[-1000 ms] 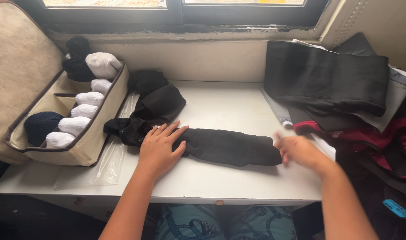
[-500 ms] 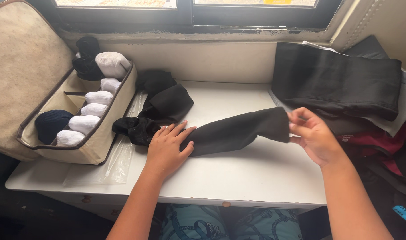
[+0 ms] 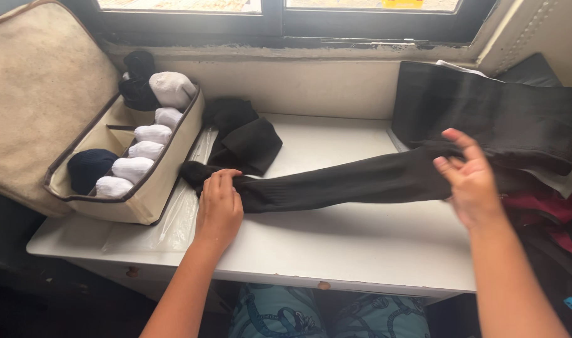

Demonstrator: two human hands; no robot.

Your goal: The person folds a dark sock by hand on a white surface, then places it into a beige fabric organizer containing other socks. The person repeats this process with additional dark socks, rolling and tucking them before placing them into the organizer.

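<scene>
Soft window daylight, mild shadows, sharp focus

Home: sock organiser (image 3: 149,200), folded clothes (image 3: 486,116), windowsill table (image 3: 336,250).
</scene>
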